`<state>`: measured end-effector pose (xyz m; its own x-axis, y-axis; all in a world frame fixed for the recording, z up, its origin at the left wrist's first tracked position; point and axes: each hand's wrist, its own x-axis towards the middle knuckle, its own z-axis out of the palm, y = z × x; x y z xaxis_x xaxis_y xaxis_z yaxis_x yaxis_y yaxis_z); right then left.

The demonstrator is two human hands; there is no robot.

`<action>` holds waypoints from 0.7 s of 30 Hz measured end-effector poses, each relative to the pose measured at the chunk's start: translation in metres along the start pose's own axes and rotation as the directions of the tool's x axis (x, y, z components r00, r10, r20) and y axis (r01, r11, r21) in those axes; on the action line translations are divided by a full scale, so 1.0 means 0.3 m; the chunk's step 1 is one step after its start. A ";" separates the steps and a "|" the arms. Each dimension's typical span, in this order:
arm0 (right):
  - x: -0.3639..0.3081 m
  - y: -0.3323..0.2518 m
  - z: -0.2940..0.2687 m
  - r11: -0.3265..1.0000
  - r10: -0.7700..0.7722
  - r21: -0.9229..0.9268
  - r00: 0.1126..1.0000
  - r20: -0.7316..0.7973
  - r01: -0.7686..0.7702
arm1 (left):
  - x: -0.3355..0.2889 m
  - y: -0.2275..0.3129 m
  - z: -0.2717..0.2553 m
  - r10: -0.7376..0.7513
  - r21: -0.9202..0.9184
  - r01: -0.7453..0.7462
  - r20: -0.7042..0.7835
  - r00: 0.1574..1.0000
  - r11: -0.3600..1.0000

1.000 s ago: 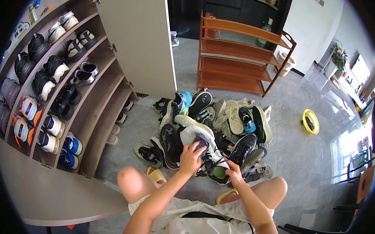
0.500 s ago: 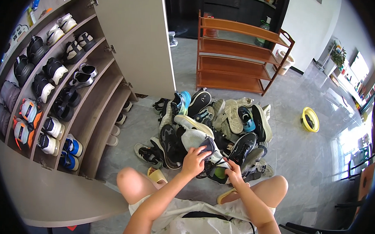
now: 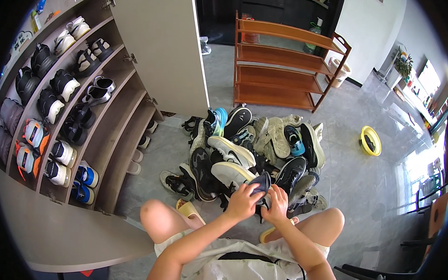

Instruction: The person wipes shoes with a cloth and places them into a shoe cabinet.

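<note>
Left hand (image 3: 242, 204): fingers pinch dark cloth (image 3: 263, 181) | Right hand (image 3: 277, 206): fingers grip white shoe (image 3: 227, 172) | Loosened grip could drop shoe

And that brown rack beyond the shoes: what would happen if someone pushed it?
The rack would probably slide easily, as the tiled floor looks glossy. It is likely light for its size, being an open frame with thin shelves. A high push might tip it, since it looks shallow front to back.

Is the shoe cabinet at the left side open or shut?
Open: its tall door stands swung out, and shoes show on its shelves.
</note>
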<state>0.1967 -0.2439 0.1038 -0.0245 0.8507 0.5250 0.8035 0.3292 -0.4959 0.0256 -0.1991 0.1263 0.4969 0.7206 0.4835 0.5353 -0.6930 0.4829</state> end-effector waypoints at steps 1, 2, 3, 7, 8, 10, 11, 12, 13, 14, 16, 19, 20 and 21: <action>0.003 -0.003 -0.006 1.000 0.001 0.000 1.000 0.000 -0.001 | 0.000 0.013 -0.004 0.024 -0.013 -0.024 0.012 1.000 1.000; 0.008 -0.006 -0.017 1.000 -0.011 -0.019 1.000 0.020 0.011 | 0.007 -0.006 -0.025 -0.030 0.034 0.028 0.055 0.998 0.999; 0.016 -0.013 -0.023 0.999 -0.025 -0.037 0.999 0.041 0.027 | 0.020 -0.055 -0.039 -0.017 0.129 0.022 -0.043 0.999 0.991; 0.013 -0.006 -0.028 0.999 -0.048 -0.021 0.998 0.036 0.049 | 0.069 -0.183 -0.102 -0.162 0.230 0.221 -0.250 0.955 0.948; 0.009 -0.007 -0.024 0.998 -0.056 -0.025 0.998 0.039 0.057 | 0.063 -0.203 -0.095 -0.207 0.237 0.274 -0.272 0.940 0.932; 0.014 -0.017 -0.033 0.998 -0.056 -0.030 0.997 0.048 0.057 | 0.056 -0.197 -0.085 -0.213 0.243 0.282 -0.273 0.938 0.928; 0.016 -0.018 -0.037 0.998 -0.055 -0.037 0.997 0.058 0.057 | 0.051 -0.179 -0.068 -0.199 0.233 0.263 -0.265 0.944 0.936; 0.017 -0.008 -0.038 0.998 -0.055 -0.039 0.997 0.055 0.058 | 0.045 -0.148 -0.048 -0.177 0.187 0.216 -0.206 0.963 0.958; 0.017 -0.001 -0.038 0.998 -0.054 -0.040 0.997 0.055 0.056 | 0.038 -0.113 -0.025 -0.145 0.145 0.168 -0.158 0.977 0.975; 0.017 0.006 -0.037 0.997 -0.053 -0.045 0.997 0.058 0.055 | 0.028 -0.078 -0.002 -0.081 0.111 0.096 -0.130 0.988 0.989; 0.014 0.014 -0.038 0.997 -0.052 -0.050 0.997 0.062 0.055 | 0.005 -0.032 0.021 0.008 0.065 -0.004 -0.064 0.998 0.998; 0.004 0.027 -0.045 0.999 -0.033 -0.039 0.998 0.057 0.035 | 0.016 -0.069 -0.007 -0.020 0.122 0.032 -0.099 0.995 0.992; 0.001 0.031 -0.047 1.000 -0.009 -0.010 0.999 0.042 0.009 | 0.026 -0.114 -0.026 -0.046 0.171 0.070 -0.139 0.989 0.983; -0.002 0.035 -0.048 1.000 0.016 0.017 0.999 0.029 -0.016 | 0.034 -0.160 -0.041 -0.070 0.216 0.109 -0.180 0.981 0.970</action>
<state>0.2139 -0.2468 0.1083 -0.0287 0.8673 0.4970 0.7935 0.3221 -0.5163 -0.0034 -0.1587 0.1172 0.3271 0.7524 0.5718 0.7214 -0.5896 0.3632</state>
